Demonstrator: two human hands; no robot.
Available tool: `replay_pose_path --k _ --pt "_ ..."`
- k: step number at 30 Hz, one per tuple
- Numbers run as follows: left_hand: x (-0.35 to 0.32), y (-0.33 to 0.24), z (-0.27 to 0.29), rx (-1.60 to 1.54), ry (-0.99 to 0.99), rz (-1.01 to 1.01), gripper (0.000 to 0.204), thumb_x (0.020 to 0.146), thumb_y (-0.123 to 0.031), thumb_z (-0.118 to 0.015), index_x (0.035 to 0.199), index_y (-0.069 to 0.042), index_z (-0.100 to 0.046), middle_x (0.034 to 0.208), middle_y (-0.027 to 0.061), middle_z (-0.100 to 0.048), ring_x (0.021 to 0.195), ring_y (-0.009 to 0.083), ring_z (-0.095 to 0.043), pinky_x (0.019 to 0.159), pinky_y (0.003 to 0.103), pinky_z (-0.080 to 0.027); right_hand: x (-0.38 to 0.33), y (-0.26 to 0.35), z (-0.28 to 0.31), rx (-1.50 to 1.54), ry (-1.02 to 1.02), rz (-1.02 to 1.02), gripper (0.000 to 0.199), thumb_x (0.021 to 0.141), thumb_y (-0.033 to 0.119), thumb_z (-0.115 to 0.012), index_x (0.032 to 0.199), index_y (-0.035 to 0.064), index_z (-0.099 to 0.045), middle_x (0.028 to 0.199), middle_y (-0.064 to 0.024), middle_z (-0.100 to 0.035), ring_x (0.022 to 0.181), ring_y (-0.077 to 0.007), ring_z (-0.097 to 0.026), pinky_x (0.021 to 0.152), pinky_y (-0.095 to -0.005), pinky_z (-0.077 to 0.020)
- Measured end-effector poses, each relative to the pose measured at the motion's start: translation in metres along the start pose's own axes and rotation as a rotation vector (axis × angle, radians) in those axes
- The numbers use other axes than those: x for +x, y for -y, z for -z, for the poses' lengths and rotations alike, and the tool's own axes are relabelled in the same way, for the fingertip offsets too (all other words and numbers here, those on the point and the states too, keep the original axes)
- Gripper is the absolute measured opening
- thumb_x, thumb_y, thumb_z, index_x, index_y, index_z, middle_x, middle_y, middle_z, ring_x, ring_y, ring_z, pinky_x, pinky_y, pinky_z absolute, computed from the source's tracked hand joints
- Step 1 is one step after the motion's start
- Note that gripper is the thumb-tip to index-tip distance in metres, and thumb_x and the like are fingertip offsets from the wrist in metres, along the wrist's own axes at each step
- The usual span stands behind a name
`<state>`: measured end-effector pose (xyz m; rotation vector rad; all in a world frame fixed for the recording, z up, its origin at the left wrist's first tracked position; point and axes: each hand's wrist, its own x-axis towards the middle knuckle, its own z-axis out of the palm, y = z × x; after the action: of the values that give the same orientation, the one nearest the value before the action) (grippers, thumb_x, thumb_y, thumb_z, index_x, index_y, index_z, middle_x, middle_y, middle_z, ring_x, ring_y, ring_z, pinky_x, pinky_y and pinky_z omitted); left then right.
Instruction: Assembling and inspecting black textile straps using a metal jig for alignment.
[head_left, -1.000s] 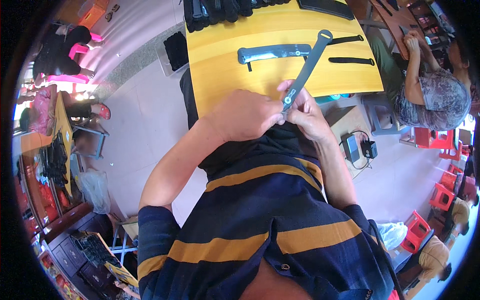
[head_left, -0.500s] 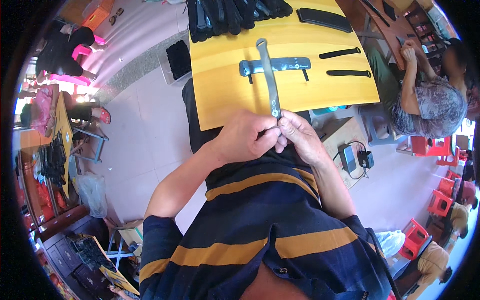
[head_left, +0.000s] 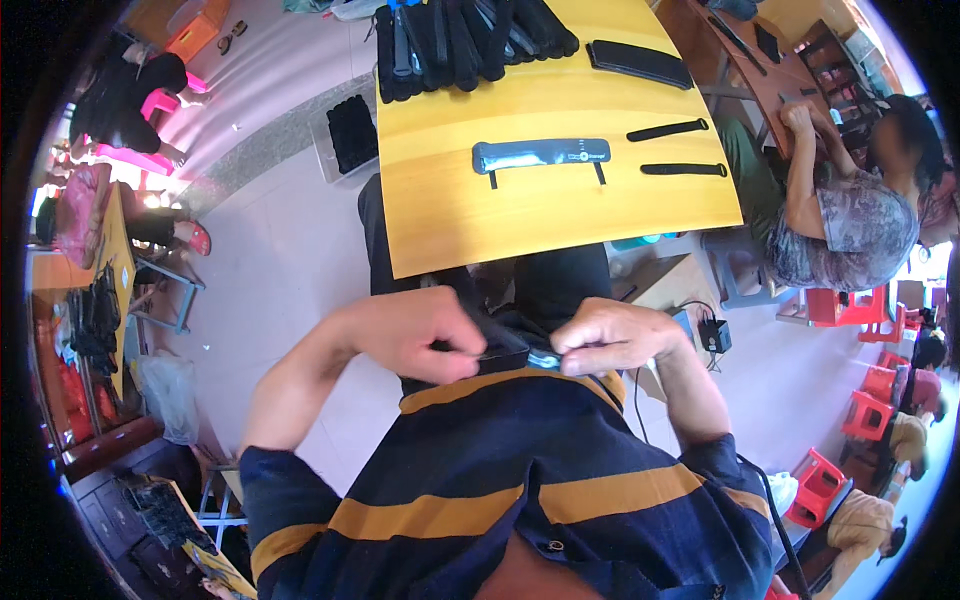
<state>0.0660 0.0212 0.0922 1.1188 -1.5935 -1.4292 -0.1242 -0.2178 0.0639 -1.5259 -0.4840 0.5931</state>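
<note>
Low in front of my waist, a dark strap [head_left: 505,358] stretches between my hands. My left hand [head_left: 425,335] is closed on its left end, fingers curled. A pale, shiny patch of the strap shows beside my right hand [head_left: 618,338], whose thumb and fingers pinch the other end. Motion blurs part of the strap. Beyond my hands, a shiny dark flat packet [head_left: 540,155] lies on the yellow board [head_left: 460,225], with two short black tabs sticking out from its near edge. Two black straps with loop ends, a far strap [head_left: 667,130] and a near strap [head_left: 683,170], lie to its right.
A heap of black straps [head_left: 470,45] covers the board's far left, and a flat black bundle [head_left: 640,63] its far right. A clear bin [head_left: 330,140] with black pieces stands left. A cardboard box [head_left: 665,285] is below right. Another person [head_left: 850,220] sits at the right.
Both hands have come down toward my waist and moved apart. The strap, upright above the board before, is now stretched sideways between them.
</note>
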Motion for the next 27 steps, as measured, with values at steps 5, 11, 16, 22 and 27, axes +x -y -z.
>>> replay_pose_path --k 5,11,16,22,27 --pt "-0.077 -0.012 0.011 0.125 -0.002 0.301 0.034 0.094 -0.017 -0.061 0.067 -0.002 -0.046 0.057 0.0123 -0.044 0.052 0.0241 -0.042 0.052 0.037 -0.036 -0.081 -0.024 0.025 0.083 -0.012 -0.426 0.043 0.107 0.035 -0.057 0.076 0.0055 -0.056 0.061 0.0009 -0.056 0.055 -0.0091 -0.053 0.052 -0.0300 -0.0411" --pt "-0.174 0.007 -0.008 0.595 -0.240 0.619 0.029 0.088 -0.016 -0.063 0.067 -0.002 -0.049 0.055 0.0128 -0.043 0.049 0.0273 -0.042 0.050 0.038 -0.036 -0.120 -0.037 0.028 0.190 0.015 -0.512 0.040 0.104 0.035 -0.062 0.081 0.0019 -0.061 0.066 -0.0008 -0.061 0.062 -0.0104 -0.062 0.057 -0.0289 -0.0481" --pt "-0.243 -0.025 0.003 0.751 -0.704 0.885 0.026 0.085 -0.012 -0.064 0.068 0.000 -0.047 0.057 0.0139 -0.039 0.050 0.0240 -0.038 0.050 0.037 -0.036 -0.185 -0.031 0.043 0.287 -0.414 -0.486 0.037 0.099 0.034 -0.068 0.082 0.0007 -0.065 0.064 -0.0044 -0.061 0.060 -0.0154 -0.063 0.058 -0.0334 -0.0530" --pt "-0.173 -0.050 0.041 0.765 -0.845 0.660 0.026 0.090 -0.011 -0.061 0.074 0.003 -0.047 0.062 0.0158 -0.039 0.055 0.0245 -0.037 0.054 0.038 -0.037 -0.135 -0.054 0.036 0.485 -0.564 0.025 0.040 0.096 0.038 -0.070 0.080 0.0022 -0.062 0.067 -0.0090 -0.061 0.060 -0.0226 -0.062 0.059 -0.0362 -0.0517" --pt "-0.075 -0.059 0.091 0.827 -0.742 0.435 0.027 0.092 -0.018 -0.059 0.076 0.002 -0.049 0.066 0.0206 -0.043 0.059 0.0364 -0.043 0.058 0.044 -0.039 -0.102 -0.082 0.023 0.564 -0.627 0.190 0.035 0.097 0.037 -0.070 0.087 0.0049 -0.061 0.072 -0.0084 -0.062 0.065 -0.0219 -0.061 0.063 -0.0357 -0.0502"
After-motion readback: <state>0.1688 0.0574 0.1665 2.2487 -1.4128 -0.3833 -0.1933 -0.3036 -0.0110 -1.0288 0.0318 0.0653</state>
